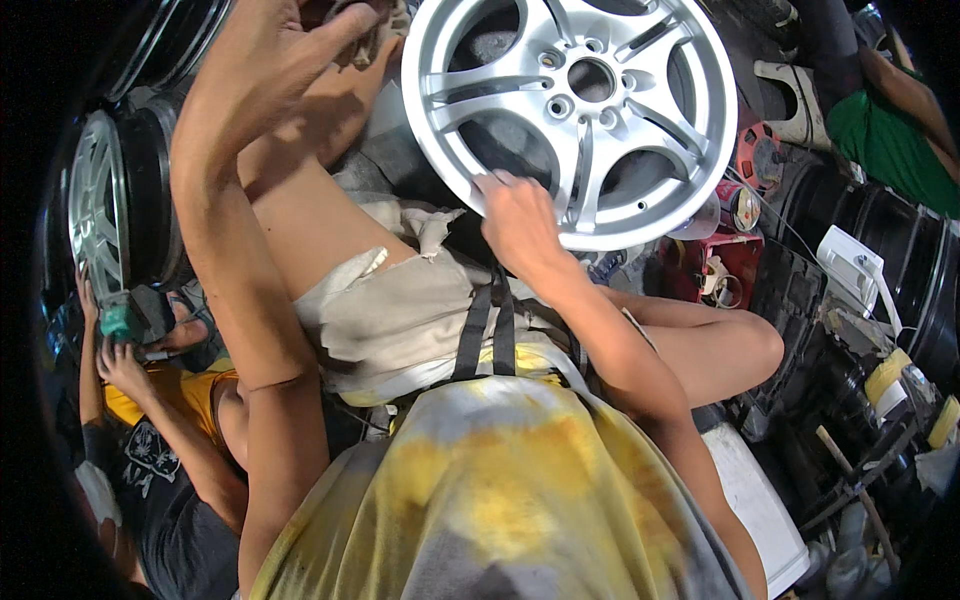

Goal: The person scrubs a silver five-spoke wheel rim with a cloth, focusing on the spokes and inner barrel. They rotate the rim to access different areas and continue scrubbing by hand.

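A silver alloy wheel rim (617, 165) with several double spokes and a round centre hole is tilted in front of me, above my bent legs. My right hand (522, 222) is closed at its near left edge, fingers curled against the lip and slightly blurred. Whether a small thing lies under those fingers I cannot tell. At the upper left, my left hand (325, 35) is raised beside the wheel, thumb bent over a crumpled brownish thing (385, 32) that looks like cloth. The frame's top edge cuts off most of its fingers.
On the left a co-worker's hands (118, 350) hold a green object against another wheel (100, 205). A red container (722, 270), a white plastic object (855, 265) and black wheels stand at right. A person in green (890, 135) sits at the far right.
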